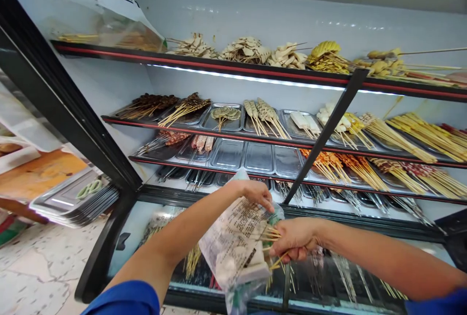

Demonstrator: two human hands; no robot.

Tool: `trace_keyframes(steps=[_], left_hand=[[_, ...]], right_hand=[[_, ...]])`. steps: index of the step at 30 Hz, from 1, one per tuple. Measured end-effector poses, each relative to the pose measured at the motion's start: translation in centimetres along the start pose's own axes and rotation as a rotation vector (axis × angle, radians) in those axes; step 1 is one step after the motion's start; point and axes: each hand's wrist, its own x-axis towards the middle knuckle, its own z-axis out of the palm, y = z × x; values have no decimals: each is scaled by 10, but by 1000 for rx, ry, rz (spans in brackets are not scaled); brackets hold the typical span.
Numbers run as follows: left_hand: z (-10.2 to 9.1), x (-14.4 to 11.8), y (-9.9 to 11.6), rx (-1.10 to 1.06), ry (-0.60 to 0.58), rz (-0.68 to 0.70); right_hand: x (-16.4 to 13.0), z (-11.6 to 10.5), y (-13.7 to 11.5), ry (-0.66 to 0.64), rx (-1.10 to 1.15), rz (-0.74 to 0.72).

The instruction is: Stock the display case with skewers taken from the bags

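blue sleeves are being seen at the bottom edge. a plastic bag (pixel 237 242) of skewers is being held up in front of the display fridge (pixel 120 179): its top is being pinched by the left hand (pixel 257 193), and the skewer sticks (pixel 272 234) poking from it are being clenched in the grip of the right hand (pixel 297 239). trays (pixel 259 157) of skewers are being shown on the shelves behind.
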Motion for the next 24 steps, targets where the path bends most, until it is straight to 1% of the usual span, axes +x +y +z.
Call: trace_keyframes(steps=[2, 3, 6, 8, 10, 13, 14, 18, 21, 24], left_hand=[[-2, 2, -6, 26, 69, 17], [-3, 2, -12, 27, 122, 11], [-8, -5, -35, 49, 282, -77], [-8, -12, -48, 60, 339, -136], [-5, -20, -56, 48, 375, -142], [3, -32, -60, 20, 426, -58], [6, -37, -59, -8, 430, -61], [15, -56, -57, -158, 429, -238], [17, -69, -58, -170, 527, -257], [19, -81, -64, -156, 637, -263]], right_hand=[[-3, -3, 1, 5, 28, -28], [-4, -4, 1, 14, 33, -48], [-9, -8, 3, 43, 22, -81], [-11, -10, 5, 54, 1, -80], [-12, -11, 8, 63, -23, -74], [-15, -12, 12, 34, -32, -62], [-17, -13, 13, 12, -28, -57], [-27, -20, 9, -76, -48, -65], [-35, -27, 3, -140, -36, -57], [-41, -33, -2, -126, -4, -33]])
